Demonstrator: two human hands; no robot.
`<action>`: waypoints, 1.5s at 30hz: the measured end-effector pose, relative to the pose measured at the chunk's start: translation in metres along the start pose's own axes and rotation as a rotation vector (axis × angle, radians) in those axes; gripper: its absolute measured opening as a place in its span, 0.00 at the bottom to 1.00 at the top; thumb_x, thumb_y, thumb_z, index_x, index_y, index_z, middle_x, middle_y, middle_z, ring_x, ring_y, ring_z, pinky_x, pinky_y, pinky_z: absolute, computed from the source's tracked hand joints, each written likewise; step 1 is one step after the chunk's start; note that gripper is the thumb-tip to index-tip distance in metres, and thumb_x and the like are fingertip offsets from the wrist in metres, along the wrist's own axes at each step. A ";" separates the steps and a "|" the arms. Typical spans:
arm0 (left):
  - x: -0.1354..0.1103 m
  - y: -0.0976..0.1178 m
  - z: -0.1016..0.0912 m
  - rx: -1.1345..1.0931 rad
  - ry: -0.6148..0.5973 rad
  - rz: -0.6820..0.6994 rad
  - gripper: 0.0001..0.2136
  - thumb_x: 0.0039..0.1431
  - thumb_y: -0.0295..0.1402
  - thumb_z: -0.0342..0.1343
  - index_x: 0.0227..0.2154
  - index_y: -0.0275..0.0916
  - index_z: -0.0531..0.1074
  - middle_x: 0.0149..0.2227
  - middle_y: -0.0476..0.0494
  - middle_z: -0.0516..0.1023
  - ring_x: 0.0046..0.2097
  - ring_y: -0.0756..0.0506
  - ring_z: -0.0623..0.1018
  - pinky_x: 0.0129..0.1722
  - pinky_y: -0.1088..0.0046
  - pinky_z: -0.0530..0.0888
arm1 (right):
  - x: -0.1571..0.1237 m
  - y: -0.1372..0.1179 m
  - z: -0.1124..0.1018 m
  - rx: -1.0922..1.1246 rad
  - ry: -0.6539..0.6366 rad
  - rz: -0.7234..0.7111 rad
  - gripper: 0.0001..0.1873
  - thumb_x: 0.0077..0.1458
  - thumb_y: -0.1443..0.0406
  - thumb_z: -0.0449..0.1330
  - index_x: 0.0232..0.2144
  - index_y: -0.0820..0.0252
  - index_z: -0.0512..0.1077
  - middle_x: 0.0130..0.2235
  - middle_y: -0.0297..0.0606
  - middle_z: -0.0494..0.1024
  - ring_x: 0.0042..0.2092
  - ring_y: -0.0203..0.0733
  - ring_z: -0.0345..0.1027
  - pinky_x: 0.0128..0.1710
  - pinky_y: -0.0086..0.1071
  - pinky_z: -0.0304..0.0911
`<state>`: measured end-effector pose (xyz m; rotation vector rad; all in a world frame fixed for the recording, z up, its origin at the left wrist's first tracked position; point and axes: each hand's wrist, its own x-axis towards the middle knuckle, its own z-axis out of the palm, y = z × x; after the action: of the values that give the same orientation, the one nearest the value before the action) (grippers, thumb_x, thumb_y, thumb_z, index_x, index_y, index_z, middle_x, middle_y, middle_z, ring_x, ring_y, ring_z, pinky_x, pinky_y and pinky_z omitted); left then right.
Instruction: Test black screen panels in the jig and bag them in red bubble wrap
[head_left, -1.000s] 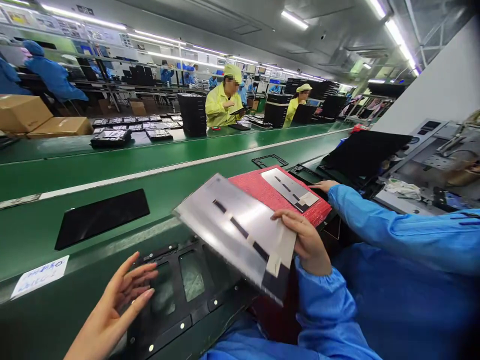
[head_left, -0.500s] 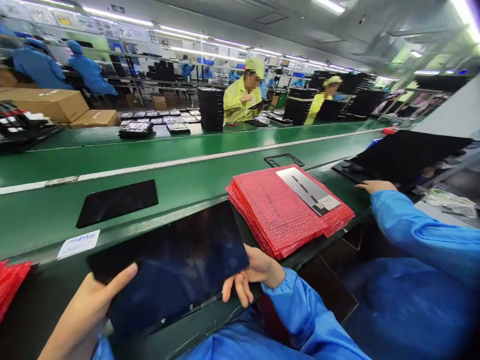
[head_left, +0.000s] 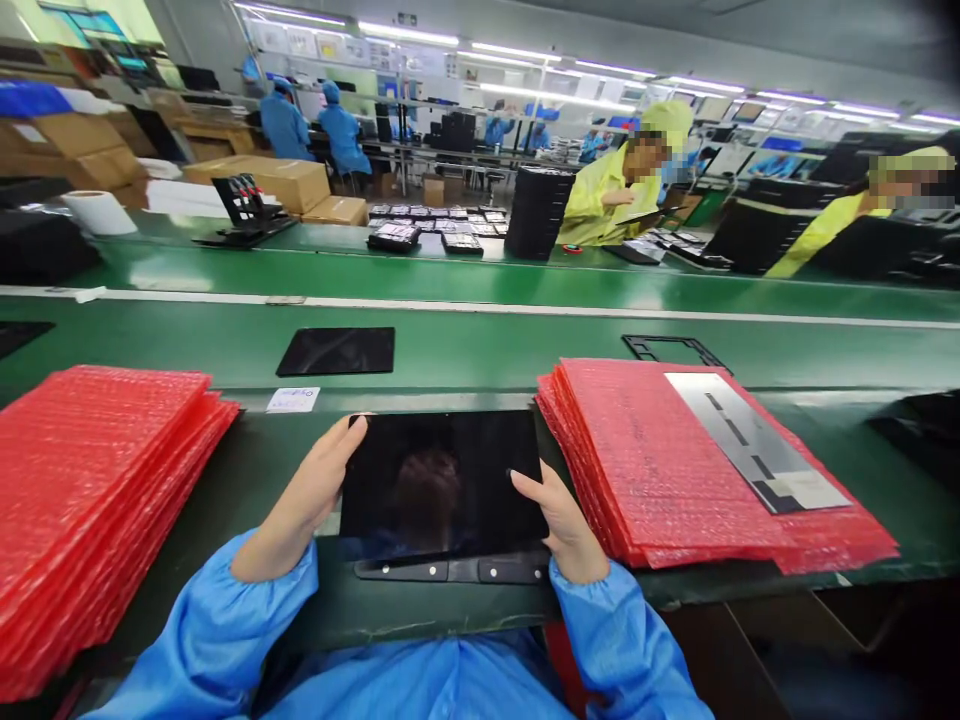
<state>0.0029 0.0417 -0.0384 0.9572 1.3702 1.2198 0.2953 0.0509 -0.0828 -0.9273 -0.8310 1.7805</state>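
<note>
A glossy black tablet screen (head_left: 480, 480) lies between my hands above the dark green bench edge, its face up and mirroring a head. My left hand (head_left: 319, 485) grips its left edge, thumb at the upper left corner. At the right edge, my right hand (head_left: 566, 520) holds the screen with the thumb on its face and the other fingers mostly hidden. Just below the screen's near edge shows a dark strip (head_left: 465, 571) with several round silvery dots. Beyond it, another black screen (head_left: 337, 350) rests on the green surface, near a small handwritten label (head_left: 293, 400).
Stacks of red bubble-wrap sheets stand at left (head_left: 105, 470) and right (head_left: 637, 460). A silver-backed panel (head_left: 757, 440) lies on the right stack. Behind that is a black frame (head_left: 675, 350). Across the bench, a person in yellow (head_left: 607, 195) works beside a black tray stack (head_left: 536, 212).
My view has turned left, bringing the left red stack into sight and a neighbour's blue sleeve out of it. The screen is now level, and my right hand has closed on its right edge.
</note>
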 end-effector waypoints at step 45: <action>-0.039 0.081 0.033 -0.145 -0.484 0.199 0.11 0.58 0.33 0.60 0.43 0.37 0.79 0.38 0.41 0.84 0.35 0.39 0.84 0.28 0.69 0.81 | 0.005 -0.003 -0.001 0.010 0.073 0.078 0.19 0.44 0.50 0.68 0.33 0.57 0.77 0.33 0.39 0.83 0.45 0.56 0.77 0.39 0.45 0.74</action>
<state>0.0367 0.0236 0.0488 1.2105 0.8111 1.1195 0.2960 0.0570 -0.0824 -1.0242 -0.7478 1.8045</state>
